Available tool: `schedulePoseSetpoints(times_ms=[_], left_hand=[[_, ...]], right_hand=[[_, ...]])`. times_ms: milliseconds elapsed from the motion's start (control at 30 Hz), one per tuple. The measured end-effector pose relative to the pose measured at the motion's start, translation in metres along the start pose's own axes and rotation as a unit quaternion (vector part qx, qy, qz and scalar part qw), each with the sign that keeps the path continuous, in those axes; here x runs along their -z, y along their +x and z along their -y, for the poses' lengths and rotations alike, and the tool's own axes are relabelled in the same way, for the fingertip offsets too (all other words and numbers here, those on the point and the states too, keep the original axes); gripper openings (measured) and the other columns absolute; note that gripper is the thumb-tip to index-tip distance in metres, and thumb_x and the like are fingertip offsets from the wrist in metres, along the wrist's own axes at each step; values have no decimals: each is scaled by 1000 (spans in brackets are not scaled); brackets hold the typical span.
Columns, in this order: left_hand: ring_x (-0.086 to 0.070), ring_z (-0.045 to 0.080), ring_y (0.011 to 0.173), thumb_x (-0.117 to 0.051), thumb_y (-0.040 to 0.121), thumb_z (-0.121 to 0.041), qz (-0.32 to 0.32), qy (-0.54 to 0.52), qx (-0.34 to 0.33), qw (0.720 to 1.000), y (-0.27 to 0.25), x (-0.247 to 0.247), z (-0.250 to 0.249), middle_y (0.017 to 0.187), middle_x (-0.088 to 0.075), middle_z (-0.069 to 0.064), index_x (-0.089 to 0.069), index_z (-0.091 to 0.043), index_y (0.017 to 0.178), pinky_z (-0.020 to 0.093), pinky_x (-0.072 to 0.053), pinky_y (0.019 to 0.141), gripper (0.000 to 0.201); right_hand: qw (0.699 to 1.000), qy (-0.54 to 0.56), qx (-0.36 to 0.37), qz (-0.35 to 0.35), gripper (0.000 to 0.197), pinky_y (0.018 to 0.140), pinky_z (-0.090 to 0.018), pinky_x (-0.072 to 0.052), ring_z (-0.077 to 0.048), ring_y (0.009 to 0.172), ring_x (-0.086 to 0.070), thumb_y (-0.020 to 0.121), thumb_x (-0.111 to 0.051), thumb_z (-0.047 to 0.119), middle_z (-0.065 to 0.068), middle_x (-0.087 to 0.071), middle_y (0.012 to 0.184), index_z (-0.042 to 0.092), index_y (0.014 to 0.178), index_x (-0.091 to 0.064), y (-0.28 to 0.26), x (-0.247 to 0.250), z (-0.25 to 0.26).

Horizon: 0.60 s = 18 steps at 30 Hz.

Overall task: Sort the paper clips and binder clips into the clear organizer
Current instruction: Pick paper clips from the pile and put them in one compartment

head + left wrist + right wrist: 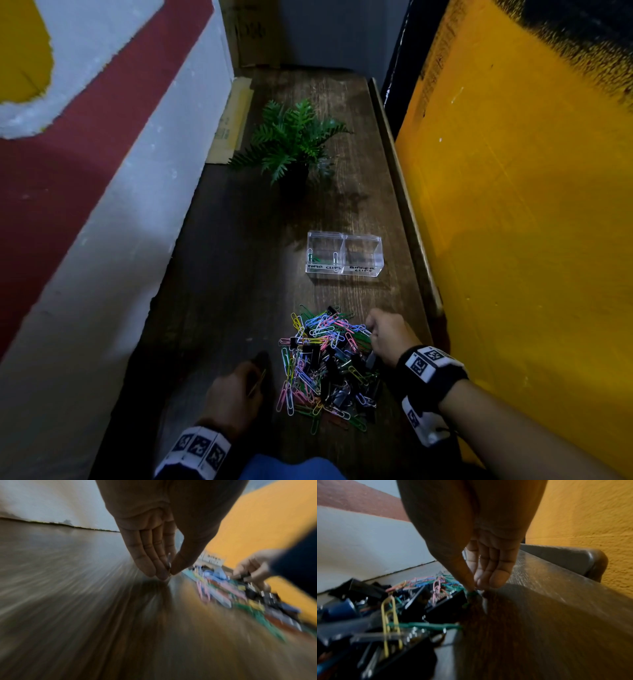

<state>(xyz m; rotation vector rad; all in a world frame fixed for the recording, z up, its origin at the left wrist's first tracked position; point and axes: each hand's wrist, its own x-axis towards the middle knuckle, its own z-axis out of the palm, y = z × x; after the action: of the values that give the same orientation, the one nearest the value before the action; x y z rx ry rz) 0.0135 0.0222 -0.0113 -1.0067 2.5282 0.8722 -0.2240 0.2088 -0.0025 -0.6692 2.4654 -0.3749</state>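
A heap of colored paper clips and black binder clips [325,366] lies on the dark wooden table [233,274]. Beyond it stands the clear organizer [344,253], its left cell labelled paper clips and its right cell binder clips. A few paper clips stand in the left cell. My left hand [251,383] hovers just left of the heap and pinches a thin paper clip [169,562] between thumb and fingers [161,572]. My right hand [371,334] sits at the heap's right edge, thumb and fingertips pinching a green paper clip [471,595].
A fern in a black pot [294,144] stands behind the organizer. A white and red wall runs close along the left, a yellow wall [513,205] along the right. The table has a raised wooden lip [400,192] on its right side. Cardboard [233,120] leans at the back left.
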Motion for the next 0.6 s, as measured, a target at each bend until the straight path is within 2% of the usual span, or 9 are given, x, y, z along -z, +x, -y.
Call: schedulePoseSetpoints(times_ms=[200,300,400,500,600], left_hand=[[-68,17,82,-65,79,-27,-61,-26,-36,997,31,24,-22,88,-72,-3,-61,-32,100,28,-53,74,22],[-67,14,80,-66,79,-26,-86,-35,-67,993,59,41,-44,86,-72,-6,-61,-32,95,28,-53,73,19],[-67,15,79,-65,81,-27,-102,-32,-99,989,88,57,-71,85,-71,-5,-61,-31,93,30,-54,72,13],[-67,21,80,-61,83,-27,-106,-17,-124,986,117,72,-101,88,-71,-2,-62,-29,95,36,-56,74,13],[-66,22,83,-59,84,-24,-103,-6,-147,984,145,82,-128,91,-70,-2,-62,-29,97,36,-55,76,14]], right_hand=[[998,3,-61,28,24,78,-28,-52,-20,85,-62,83,-54,2,-4,-64,95,20,96,-61,4,4,-5],[997,-12,-71,21,16,76,-29,-53,-17,80,-62,84,-55,6,-2,-65,89,19,86,-63,3,4,-6],[996,-52,-71,15,12,69,-29,-51,-15,74,-61,86,-58,15,2,-63,81,20,77,-62,0,4,-7],[995,-75,-70,6,10,64,-27,-47,-14,73,-60,87,-59,20,3,-61,80,21,76,-61,-3,10,-4],[995,-74,-73,-2,9,67,-29,-51,-15,72,-61,86,-59,19,2,-64,78,19,78,-63,-2,26,6]])
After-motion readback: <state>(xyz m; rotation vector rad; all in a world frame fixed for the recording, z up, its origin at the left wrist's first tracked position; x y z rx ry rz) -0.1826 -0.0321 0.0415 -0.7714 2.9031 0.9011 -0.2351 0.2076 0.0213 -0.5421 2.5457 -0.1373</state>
